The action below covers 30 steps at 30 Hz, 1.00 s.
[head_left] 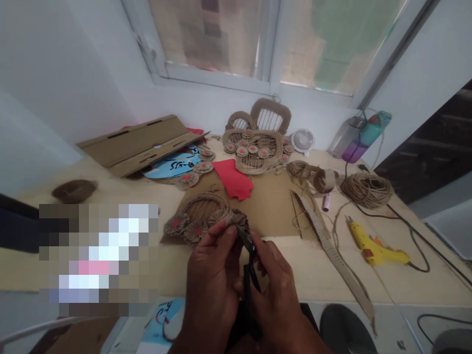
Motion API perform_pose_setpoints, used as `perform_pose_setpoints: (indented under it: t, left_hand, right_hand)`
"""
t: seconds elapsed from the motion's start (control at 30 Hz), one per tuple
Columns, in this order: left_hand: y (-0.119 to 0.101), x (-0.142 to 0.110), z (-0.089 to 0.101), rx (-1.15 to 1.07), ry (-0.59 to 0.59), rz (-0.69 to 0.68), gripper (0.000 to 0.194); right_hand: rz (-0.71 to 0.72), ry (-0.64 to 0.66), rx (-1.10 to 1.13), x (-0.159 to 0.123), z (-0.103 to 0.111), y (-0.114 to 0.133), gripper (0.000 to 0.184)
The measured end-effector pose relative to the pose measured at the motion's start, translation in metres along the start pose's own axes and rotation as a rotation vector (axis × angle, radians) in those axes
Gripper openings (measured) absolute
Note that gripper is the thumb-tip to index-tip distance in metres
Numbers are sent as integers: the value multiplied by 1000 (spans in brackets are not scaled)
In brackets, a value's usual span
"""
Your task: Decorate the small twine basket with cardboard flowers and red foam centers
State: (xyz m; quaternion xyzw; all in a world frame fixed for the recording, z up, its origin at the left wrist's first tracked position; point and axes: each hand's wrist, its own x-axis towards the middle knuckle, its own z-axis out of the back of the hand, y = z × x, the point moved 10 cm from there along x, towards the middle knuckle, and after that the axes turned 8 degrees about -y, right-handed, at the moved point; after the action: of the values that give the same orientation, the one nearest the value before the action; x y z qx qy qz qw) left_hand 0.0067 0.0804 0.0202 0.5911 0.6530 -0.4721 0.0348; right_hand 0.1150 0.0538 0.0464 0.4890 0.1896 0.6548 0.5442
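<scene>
Black-handled scissors (252,265) are in my right hand (278,278), its fingers wrapped round them. Their blades point up and left, touching or nearly touching the fingertips of my left hand (212,268). That hand is pinched closed; whatever small piece it may hold is hidden. Just behind my fingertips lies a brown woven twine piece (201,209), edged with pleated cardboard flowers (198,230), some with red centres. Whether my left fingers touch these flowers I cannot tell. A torn-edged red sheet (234,181) rests farther back on brown cardboard (273,206).
Finished twine frames (273,114) and a small white fan (303,141) stand by the window. To the right are a yellow glue gun (376,246) with its cable, a twine coil (370,190) and a corrugated strip (332,250). Folded cardboard (136,140) lies back left.
</scene>
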Motion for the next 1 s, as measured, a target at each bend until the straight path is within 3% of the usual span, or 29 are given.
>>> perform_pose_setpoints:
  t: [0.27, 1.0]
  left_hand:
    - [-4, 1, 4, -5, -12, -38, 17]
    - [-3, 4, 7, -6, -12, -43, 20]
  right_hand:
    - [37, -69, -64, -2, 4, 3, 64]
    - [99, -30, -86, -5, 1, 4, 62]
